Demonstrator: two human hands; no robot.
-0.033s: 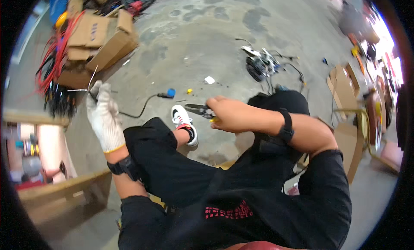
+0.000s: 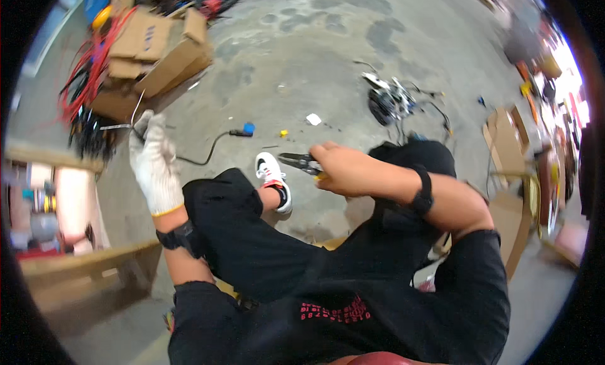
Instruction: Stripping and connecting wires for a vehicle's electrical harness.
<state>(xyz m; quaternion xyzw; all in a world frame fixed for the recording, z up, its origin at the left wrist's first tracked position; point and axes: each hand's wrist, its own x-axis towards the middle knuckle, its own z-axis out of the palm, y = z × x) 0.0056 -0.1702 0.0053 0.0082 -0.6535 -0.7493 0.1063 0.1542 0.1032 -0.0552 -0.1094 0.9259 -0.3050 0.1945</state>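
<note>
The right hand covers most of the handles of the pliers, and the gloved left hand hides part of the wires. I can't make out that tiny yellow bit; the clutter at far right is blurred.

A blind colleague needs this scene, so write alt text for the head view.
A gloved left hand holds splayed wires while a bare right hand grips pliers. On the concrete floor, a black cable ends in a blue connector; beyond are a wired mechanical part and, at left, a cardboard box beside red cables.
</note>
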